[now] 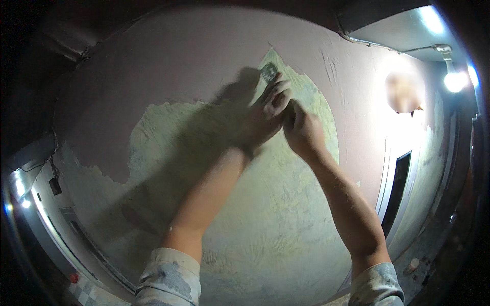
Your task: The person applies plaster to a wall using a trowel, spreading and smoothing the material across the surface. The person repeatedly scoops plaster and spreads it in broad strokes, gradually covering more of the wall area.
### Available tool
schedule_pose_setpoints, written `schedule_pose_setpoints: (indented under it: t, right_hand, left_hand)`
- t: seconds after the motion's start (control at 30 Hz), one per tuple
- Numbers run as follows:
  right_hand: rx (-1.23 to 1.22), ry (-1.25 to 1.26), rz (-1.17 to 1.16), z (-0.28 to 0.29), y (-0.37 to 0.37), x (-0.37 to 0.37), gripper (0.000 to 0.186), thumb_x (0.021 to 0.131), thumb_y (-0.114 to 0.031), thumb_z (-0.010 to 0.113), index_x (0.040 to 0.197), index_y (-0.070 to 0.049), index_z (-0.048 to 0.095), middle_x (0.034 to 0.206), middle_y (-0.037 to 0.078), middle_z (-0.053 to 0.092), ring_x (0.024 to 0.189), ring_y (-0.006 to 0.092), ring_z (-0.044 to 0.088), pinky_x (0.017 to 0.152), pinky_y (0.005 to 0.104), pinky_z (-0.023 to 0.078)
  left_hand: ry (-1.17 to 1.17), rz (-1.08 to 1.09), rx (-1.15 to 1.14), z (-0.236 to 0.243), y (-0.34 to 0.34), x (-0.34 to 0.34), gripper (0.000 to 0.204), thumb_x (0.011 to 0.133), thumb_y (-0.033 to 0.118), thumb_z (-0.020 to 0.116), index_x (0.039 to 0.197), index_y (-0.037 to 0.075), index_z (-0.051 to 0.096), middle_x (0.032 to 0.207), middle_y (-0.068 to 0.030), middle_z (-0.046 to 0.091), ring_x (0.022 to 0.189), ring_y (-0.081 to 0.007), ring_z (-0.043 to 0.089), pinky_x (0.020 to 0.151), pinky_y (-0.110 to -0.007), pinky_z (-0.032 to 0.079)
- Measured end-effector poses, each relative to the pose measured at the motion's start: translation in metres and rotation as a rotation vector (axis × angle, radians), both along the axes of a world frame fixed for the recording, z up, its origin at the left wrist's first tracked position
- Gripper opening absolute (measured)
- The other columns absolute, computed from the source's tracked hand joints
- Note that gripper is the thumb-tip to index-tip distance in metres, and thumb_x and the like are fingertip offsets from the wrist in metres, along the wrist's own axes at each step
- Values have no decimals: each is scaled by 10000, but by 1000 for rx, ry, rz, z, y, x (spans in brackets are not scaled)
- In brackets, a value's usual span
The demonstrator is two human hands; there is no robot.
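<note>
Both of my arms reach up to a wall whose mauve coating (178, 56) gives way to a ragged pale green bared area (286, 204). A small flat scraper (269, 72) has its greyish-green blade against the wall near the peak of that area. My left hand (270, 109) is closed just below the blade, dusty over the knuckles. Pressed close beside it and slightly lower, my right hand (305, 130) is also closed, in line with the tool. The fingers hide the scraper's handle.
A lit bulb (455, 81) hangs from a cable at the upper right, close to a bright blurred round patch (404, 93) on the wall. Below is a narrow dark opening (396, 191) with a pale frame. Cables and a small dark box (55, 186) hang at the left.
</note>
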State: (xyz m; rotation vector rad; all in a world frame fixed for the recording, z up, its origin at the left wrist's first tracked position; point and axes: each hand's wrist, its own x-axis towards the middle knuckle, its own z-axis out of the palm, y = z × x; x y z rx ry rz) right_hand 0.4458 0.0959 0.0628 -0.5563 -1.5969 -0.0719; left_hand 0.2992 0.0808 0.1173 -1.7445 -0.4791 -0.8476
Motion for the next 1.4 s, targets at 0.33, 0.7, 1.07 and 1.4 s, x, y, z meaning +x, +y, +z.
schedule_pose_setpoints:
  t: [0.33, 0.7, 1.07, 1.4]
  right_hand:
    - [-28, -61, 43, -23, 5, -10, 268, 957, -97, 653, 1205, 4, 646, 911, 289, 707, 863, 498, 705, 736, 534, 556]
    - [43, -37, -14, -25, 11, -13, 205, 961, -124, 626, 1138, -25, 602, 918, 286, 707, 888, 495, 704, 742, 556, 547]
    - [-23, -106, -18, -46, -2, -18, 241, 926, -109, 639, 1155, -39, 608, 909, 253, 728, 874, 474, 718, 734, 547, 555]
    - [-108, -166, -13, -54, -7, -30, 265, 933, -139, 655, 1181, -74, 587, 984, 261, 725, 874, 478, 715, 736, 571, 550]
  left_hand:
    - [41, -65, 197, -22, 8, -11, 384, 942, 78, 681, 1301, -16, 583, 1401, -216, 603, 1436, -396, 533, 1147, -449, 520]
    - [6, -133, 129, -24, 9, -12, 324, 937, 57, 673, 1245, 15, 581, 1426, -204, 608, 1426, -394, 544, 1157, -456, 504]
    - [50, -155, 102, -45, -1, -20, 378, 948, 50, 674, 1307, -13, 574, 1471, -196, 567, 1481, -395, 482, 1180, -451, 493]
    - [-26, -15, 22, -49, -6, -26, 291, 980, 100, 655, 1241, -8, 585, 1506, -175, 540, 1472, -400, 486, 1187, -466, 492]
